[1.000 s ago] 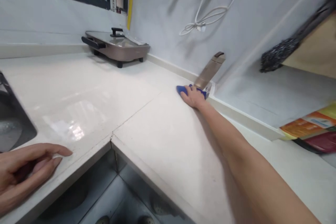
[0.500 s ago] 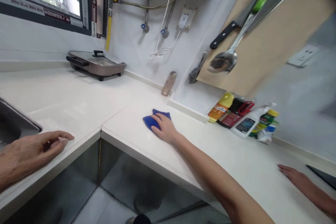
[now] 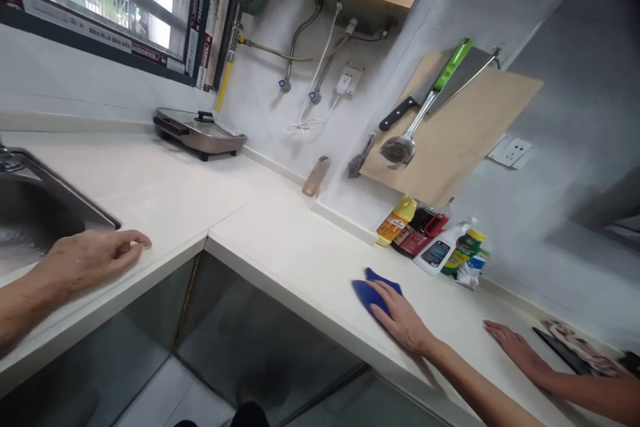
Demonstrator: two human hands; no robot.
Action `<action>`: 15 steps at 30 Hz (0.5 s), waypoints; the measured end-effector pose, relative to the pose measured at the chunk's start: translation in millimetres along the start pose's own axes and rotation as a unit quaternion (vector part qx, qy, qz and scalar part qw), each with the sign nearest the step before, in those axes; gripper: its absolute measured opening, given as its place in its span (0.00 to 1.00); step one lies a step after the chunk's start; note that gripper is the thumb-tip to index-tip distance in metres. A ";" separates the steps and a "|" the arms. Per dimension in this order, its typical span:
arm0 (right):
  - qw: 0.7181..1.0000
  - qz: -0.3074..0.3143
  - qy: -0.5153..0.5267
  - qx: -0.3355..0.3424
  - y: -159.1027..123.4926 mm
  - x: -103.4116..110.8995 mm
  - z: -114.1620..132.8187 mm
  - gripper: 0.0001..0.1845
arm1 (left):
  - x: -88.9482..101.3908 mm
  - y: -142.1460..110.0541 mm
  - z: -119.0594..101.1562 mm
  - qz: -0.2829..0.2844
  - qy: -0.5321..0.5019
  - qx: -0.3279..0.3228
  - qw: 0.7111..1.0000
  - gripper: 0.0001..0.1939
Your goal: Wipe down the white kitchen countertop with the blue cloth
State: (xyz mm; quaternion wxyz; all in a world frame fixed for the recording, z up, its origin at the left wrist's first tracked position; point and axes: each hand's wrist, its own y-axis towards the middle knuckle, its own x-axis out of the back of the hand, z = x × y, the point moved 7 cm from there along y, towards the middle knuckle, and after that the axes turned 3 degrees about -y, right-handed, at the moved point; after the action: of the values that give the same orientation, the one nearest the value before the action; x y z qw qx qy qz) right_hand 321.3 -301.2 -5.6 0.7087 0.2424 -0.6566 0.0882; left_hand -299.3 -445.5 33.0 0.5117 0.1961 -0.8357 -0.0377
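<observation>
The white counter ran in an L past both hands, with a steel sink just beyond the left hand. Ahead of the right hand, a cluster of bottles stood against the wall below a hanging cutting board. The blue cloth lay under the right hand, near the counter's front edge, and that hand pressed flat on it, pinning it down. The left hand rested on the edge, released, its fingers loosely curled around nothing. Another person's hand lay flat farther right. How much had been wiped could not be told, as no wet trail showed; the stretch toward that other hand lay beyond the cloth.
</observation>
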 end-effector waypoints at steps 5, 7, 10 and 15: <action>0.993 -0.016 -0.022 -0.118 -9.4 -14.2 -52.7 0.34 | -10.6 0.6 -6.7 0.052 0.072 0.046 0.995 0.21; 0.993 -0.018 -0.036 -0.114 -1.8 -21.6 -38.3 0.33 | -12.0 0.4 -14.1 0.045 0.081 0.019 0.996 0.20; 0.998 -0.010 -0.038 -0.045 26.0 -29.2 11.1 0.33 | -15.2 2.2 -16.5 0.037 0.097 0.015 0.994 0.18; 0.999 0.000 -0.046 0.002 107.9 -31.9 101.8 0.32 | -21.1 5.6 -14.8 0.047 0.110 0.032 0.992 0.18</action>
State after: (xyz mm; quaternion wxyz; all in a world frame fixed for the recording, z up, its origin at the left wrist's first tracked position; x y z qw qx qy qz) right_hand 179.2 -248.2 -10.1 0.6774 0.2475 -0.6883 0.0780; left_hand -279.7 -430.5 23.8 0.5955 0.1757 -0.7831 0.0347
